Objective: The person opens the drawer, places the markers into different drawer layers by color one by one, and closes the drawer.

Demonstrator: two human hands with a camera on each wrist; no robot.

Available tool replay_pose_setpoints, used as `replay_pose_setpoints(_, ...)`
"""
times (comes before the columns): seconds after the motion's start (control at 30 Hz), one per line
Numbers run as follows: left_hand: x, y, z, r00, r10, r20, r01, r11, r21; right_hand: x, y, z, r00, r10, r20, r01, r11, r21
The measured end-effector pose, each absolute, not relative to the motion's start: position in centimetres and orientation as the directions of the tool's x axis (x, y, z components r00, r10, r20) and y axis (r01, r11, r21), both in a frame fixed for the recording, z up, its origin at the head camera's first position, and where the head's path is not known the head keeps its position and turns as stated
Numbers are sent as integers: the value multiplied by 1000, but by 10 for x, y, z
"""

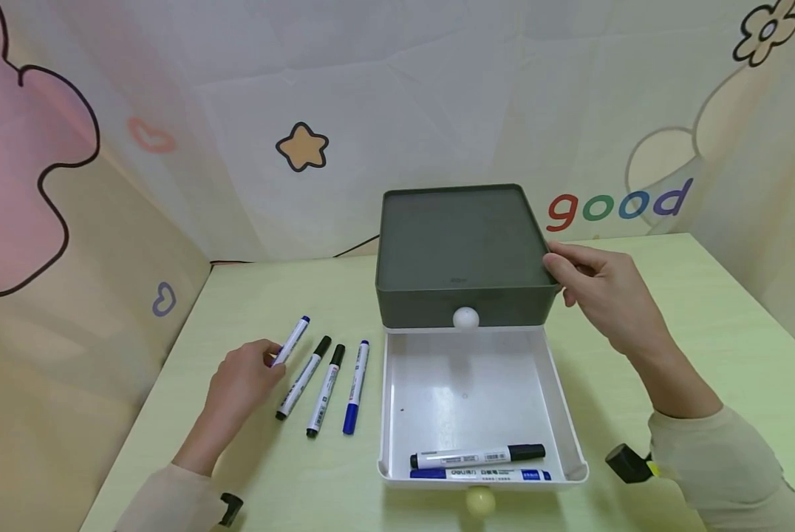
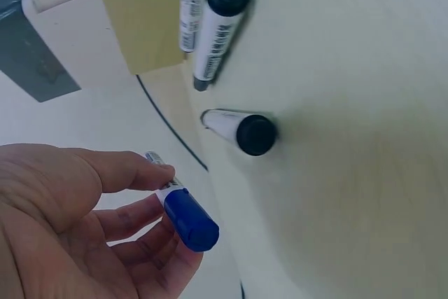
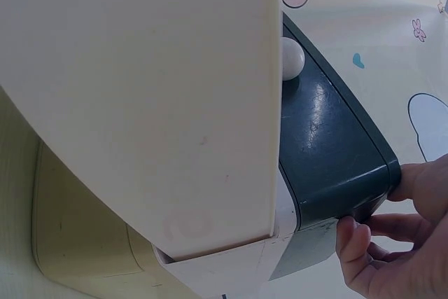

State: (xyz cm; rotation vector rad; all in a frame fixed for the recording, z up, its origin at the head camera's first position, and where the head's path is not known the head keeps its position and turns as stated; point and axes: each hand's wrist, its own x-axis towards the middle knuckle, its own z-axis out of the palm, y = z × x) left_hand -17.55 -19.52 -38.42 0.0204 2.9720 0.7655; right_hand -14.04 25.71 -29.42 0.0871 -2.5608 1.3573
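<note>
My left hand [image 1: 241,377] pinches a blue marker [image 1: 293,338] between thumb and fingers, its blue cap towards the camera in the left wrist view. Beside it on the table lie two black markers [image 1: 304,377] [image 1: 326,391] and another blue marker [image 1: 355,384]. At the right edge of the dark green drawer box [image 1: 464,236], my right hand [image 1: 604,295] grips the side near the front corner. Below the green part, a white drawer [image 1: 464,399] is pulled out. Inside, along its front wall, lie a black marker [image 1: 471,457] and a blue marker [image 1: 490,475].
A white knob [image 1: 466,318] sits on the green front, and a pale yellow knob [image 1: 480,502] shows below the white drawer's front. In the right wrist view a yellowish lower section [image 3: 84,222] appears beneath the drawer. A printed cloth wall [image 1: 437,96] stands behind the table.
</note>
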Motion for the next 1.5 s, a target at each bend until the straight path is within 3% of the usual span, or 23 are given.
replay_pose_setpoints(1.0,-141,-178,-327,-995,81,53,96,814,573,-140,256,-297,-972,61,228,-156,559,-814)
replay_pose_setpoints(1.5,-135,-175,-321,-994,83,65,105,812,574,-140,257,-294,-970,60,235,-161,565,-809)
